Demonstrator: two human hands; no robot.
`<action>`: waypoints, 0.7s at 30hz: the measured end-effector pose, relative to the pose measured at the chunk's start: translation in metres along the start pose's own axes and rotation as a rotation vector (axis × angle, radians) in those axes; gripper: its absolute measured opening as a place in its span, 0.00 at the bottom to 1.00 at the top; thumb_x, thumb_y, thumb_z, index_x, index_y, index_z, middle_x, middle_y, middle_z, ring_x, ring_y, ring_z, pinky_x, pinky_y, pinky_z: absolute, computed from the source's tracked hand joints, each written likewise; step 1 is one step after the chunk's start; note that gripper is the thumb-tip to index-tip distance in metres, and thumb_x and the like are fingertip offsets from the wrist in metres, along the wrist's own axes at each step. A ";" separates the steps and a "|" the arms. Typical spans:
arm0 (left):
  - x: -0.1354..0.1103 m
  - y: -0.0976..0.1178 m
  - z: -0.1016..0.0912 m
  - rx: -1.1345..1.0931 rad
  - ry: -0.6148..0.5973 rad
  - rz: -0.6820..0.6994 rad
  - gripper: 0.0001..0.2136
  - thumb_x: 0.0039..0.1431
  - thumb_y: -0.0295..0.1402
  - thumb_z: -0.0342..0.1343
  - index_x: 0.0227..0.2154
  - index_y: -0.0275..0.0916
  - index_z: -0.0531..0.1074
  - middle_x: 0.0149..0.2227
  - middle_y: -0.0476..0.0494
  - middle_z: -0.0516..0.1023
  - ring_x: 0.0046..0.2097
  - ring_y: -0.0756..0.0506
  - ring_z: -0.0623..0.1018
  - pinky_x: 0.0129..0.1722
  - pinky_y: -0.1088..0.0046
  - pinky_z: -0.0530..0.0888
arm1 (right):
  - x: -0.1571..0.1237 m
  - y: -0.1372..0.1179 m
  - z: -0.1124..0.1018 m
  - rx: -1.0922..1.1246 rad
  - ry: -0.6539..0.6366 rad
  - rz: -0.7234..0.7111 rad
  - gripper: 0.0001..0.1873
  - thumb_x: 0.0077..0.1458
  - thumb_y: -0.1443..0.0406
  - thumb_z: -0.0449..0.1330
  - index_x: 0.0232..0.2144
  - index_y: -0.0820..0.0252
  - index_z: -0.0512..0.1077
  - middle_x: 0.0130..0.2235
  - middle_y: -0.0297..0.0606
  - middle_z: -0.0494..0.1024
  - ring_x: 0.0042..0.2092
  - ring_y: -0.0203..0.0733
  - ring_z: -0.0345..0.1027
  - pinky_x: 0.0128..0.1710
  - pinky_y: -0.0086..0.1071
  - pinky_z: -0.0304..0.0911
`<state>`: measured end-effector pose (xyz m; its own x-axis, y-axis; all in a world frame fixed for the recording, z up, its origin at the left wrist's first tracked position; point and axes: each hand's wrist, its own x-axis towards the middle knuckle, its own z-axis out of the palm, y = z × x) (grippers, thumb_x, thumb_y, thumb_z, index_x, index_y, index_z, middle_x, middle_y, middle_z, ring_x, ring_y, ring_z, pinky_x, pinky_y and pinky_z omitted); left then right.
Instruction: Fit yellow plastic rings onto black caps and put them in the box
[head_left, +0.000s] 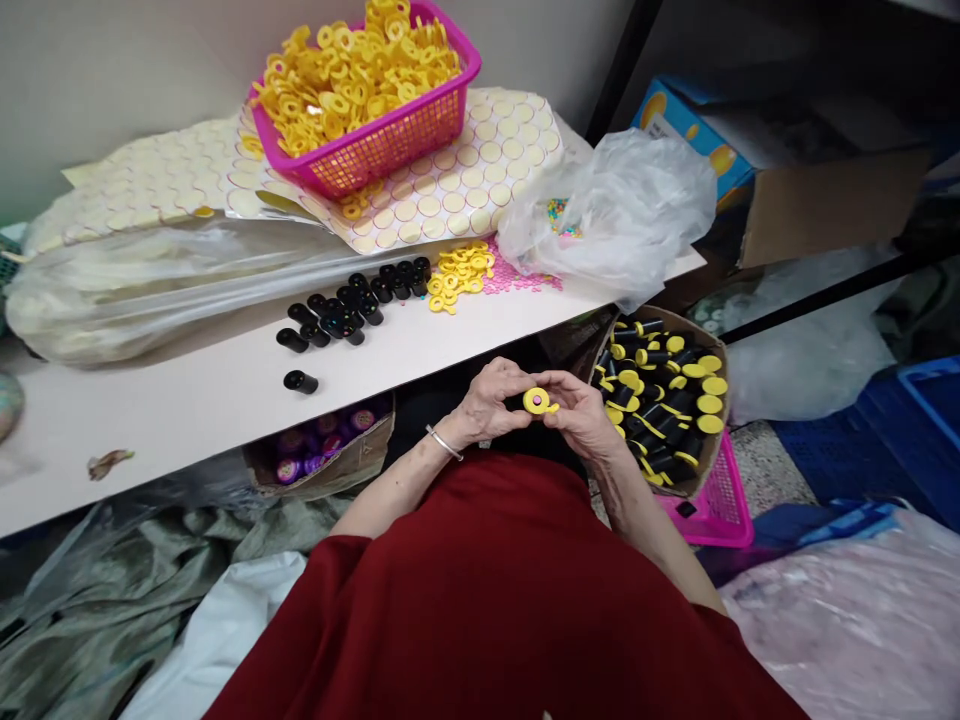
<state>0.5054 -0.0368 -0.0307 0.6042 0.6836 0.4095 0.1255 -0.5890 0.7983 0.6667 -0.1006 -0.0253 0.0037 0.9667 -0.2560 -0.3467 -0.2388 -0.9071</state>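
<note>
Hands: left hand [493,400] and right hand [581,415], mine, pinching one yellow ring [529,401], pink-centred.
Ring: between my fingertips, near the desk [375,360].
Desk: black tubes [341,318], loose rings [459,272], pink beads [514,277], a pink basket [397,137] heaped with more.
Room: yellow-capped tubes [660,390] fill a box at my right; a carton [825,205] sits beyond.

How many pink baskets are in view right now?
2. One pink basket stands on the circle-patterned sheets, heaped with yellow rings; a second basket is low at right, partly hidden by the open carton. More may be hidden from view.
</note>
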 end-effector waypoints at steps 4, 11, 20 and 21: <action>0.003 0.005 0.014 0.172 -0.114 0.083 0.11 0.52 0.38 0.55 0.34 0.41 0.77 0.34 0.42 0.77 0.42 0.43 0.69 0.45 0.62 0.65 | -0.003 -0.012 -0.013 0.002 -0.084 0.194 0.33 0.23 0.70 0.72 0.39 0.58 0.72 0.35 0.33 0.76 0.35 0.34 0.68 0.35 0.27 0.66; 0.011 0.001 0.031 0.174 -0.264 0.075 0.12 0.53 0.41 0.54 0.34 0.42 0.77 0.33 0.42 0.78 0.44 0.41 0.70 0.47 0.61 0.65 | -0.002 -0.004 -0.028 0.159 -0.071 0.333 0.25 0.23 0.73 0.69 0.32 0.65 0.75 0.28 0.31 0.75 0.28 0.30 0.66 0.28 0.23 0.62; 0.015 -0.010 0.035 0.150 -0.292 0.066 0.07 0.51 0.36 0.56 0.30 0.41 0.77 0.31 0.44 0.77 0.40 0.44 0.70 0.44 0.63 0.68 | 0.001 0.011 -0.025 0.261 -0.005 0.346 0.24 0.27 0.67 0.71 0.33 0.64 0.72 0.26 0.30 0.74 0.25 0.31 0.68 0.26 0.26 0.67; 0.015 -0.012 0.036 0.152 -0.292 0.070 0.06 0.51 0.35 0.56 0.30 0.41 0.76 0.30 0.45 0.77 0.39 0.44 0.70 0.43 0.63 0.68 | 0.002 0.012 -0.027 0.264 -0.033 0.364 0.25 0.28 0.67 0.71 0.33 0.64 0.71 0.27 0.30 0.74 0.26 0.31 0.68 0.27 0.27 0.68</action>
<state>0.5414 -0.0345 -0.0502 0.8125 0.5002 0.2996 0.1788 -0.7028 0.6885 0.6877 -0.1040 -0.0455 -0.1912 0.8275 -0.5279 -0.5472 -0.5363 -0.6426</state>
